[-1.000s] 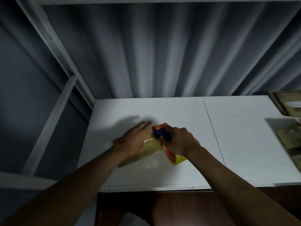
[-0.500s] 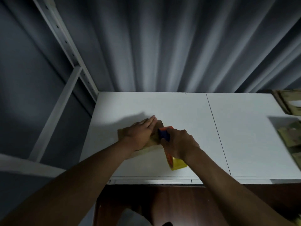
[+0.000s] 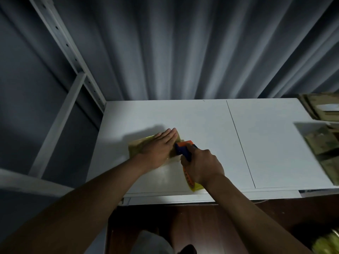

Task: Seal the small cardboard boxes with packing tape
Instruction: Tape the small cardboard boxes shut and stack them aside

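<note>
A small cardboard box (image 3: 136, 147) lies on the white table (image 3: 201, 121), left of its middle, with glossy tape across its top. My left hand (image 3: 161, 146) presses flat on the box, fingers straight and pointing away from me. My right hand (image 3: 202, 166) grips a tape dispenser (image 3: 184, 149) with an orange and blue head, which touches the box's right end. The yellowish tape roll (image 3: 195, 187) shows below my right wrist. Most of the box's top is hidden under my left hand.
More cardboard boxes (image 3: 322, 109) are stacked at the table's right edge, with others (image 3: 324, 143) blurred below them. A metal shelf upright (image 3: 73, 57) runs along the left. A grey curtain (image 3: 183, 48) hangs behind the table. A seam (image 3: 240, 143) splits the tabletop.
The view tilted down a little. The box was turned from a tilted position to lying flat, and my left hand slid forward over its top. My right hand stayed at the box's right end with the dispenser.
</note>
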